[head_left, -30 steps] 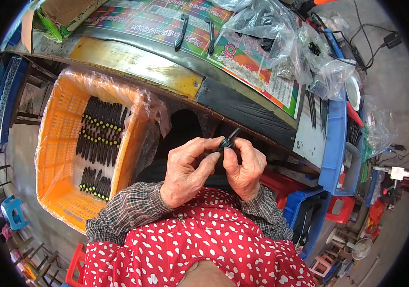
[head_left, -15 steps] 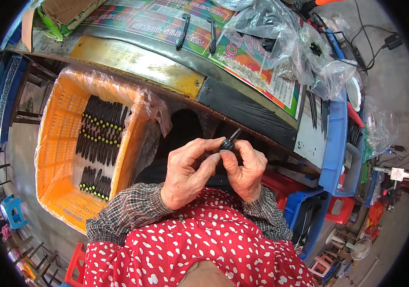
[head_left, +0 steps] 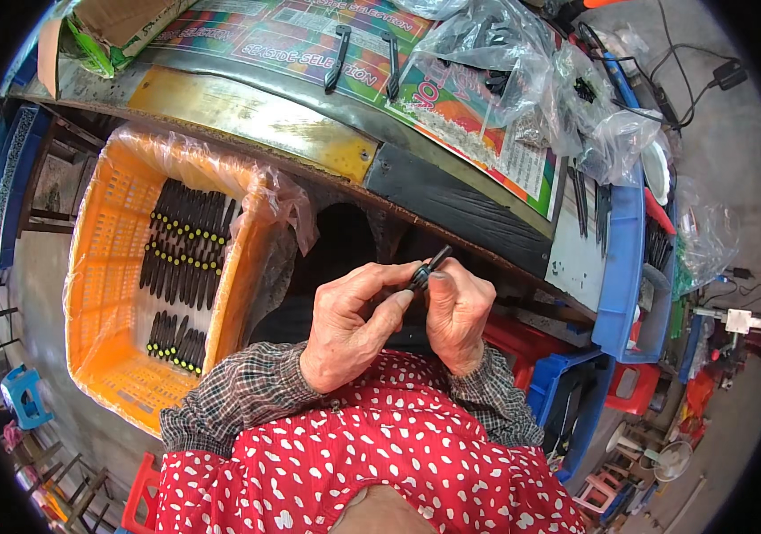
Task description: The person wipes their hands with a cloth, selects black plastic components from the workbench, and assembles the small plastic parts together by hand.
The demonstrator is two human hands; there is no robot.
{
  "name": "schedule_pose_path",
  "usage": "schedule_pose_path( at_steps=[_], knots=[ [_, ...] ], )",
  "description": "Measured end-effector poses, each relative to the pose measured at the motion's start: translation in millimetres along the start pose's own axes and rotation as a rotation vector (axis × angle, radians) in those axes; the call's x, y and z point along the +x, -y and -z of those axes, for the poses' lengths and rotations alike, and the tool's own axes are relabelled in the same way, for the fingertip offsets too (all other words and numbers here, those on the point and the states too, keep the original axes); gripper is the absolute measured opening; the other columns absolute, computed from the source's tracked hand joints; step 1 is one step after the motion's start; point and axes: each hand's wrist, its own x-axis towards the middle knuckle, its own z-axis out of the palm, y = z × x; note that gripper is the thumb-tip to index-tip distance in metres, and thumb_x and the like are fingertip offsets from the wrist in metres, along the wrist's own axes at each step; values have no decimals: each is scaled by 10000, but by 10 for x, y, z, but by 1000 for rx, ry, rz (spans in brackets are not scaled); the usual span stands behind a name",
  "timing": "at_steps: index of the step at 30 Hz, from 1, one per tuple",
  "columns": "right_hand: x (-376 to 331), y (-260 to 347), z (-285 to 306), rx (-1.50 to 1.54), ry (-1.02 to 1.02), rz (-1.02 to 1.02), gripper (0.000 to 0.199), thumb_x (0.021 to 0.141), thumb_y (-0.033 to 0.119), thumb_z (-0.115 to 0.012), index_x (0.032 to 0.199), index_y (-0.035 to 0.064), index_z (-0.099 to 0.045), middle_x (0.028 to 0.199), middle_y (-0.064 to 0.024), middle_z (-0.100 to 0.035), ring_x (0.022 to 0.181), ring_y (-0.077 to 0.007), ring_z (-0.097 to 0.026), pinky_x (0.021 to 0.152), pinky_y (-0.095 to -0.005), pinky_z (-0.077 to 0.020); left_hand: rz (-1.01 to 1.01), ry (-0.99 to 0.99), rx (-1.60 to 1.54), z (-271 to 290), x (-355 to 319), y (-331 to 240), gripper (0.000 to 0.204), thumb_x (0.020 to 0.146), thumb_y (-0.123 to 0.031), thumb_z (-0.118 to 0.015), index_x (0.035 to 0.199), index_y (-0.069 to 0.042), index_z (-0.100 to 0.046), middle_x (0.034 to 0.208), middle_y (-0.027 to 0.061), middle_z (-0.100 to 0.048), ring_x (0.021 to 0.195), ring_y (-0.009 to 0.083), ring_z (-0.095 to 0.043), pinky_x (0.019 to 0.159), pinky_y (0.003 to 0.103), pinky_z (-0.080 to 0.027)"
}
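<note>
In front of my chest, a small black part (head_left: 422,276) with a rounded joint and a dark flat arm pointing up and right is held between both hands. My left hand (head_left: 352,325) pinches its left side between thumb and fingers. On the other side, my right hand (head_left: 457,319) has its thumb and fingers closed around the arm. My fingers cover much of the part. Two slender black pieces with hooked heads, the left one (head_left: 339,59) and the right one (head_left: 392,68), lie on the bench beyond.
An orange crate (head_left: 96,294) lined with clear plastic stands at left, holding rows of black pieces (head_left: 180,258) with yellow-green dots. The bench edge (head_left: 256,114) runs ahead of my hands. Clear bags (head_left: 487,53) lie on the bench; a blue bin (head_left: 621,276) sits at right.
The black part has turned slightly in my fingers, and its arm now shows broader and darker. My right thumb has shifted up onto the arm; my left hand stays nearly still.
</note>
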Motion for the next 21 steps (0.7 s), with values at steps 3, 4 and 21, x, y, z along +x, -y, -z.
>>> schedule_pose_path(
  at_steps=[3,4,21],
  knots=[
    [-37,16,22,178,-6,-229,309,955,286,-605,974,-23,-606,661,-95,-592,553,-185,-605,519,-290,-456,6,17,11,13,-17,1,268,901,38,-572,1165,37,-619,845,35,-611,635,47,-547,552,192,-451],
    [-34,32,48,273,17,-245,370,941,294,-630,1103,-31,-560,677,-84,-604,578,-142,-600,538,-270,-463,15,28,16,15,-17,0,266,927,37,-553,1189,45,-598,832,11,-592,650,31,-506,562,180,-424],
    [12,109,43,514,36,-312,587,857,193,-750,1297,-10,-420,792,-28,-582,619,-16,-492,535,-162,-401,46,19,-44,1,-51,-16,315,930,36,-551,1245,35,-546,931,26,-631,683,28,-533,594,169,-444]
  ],
)
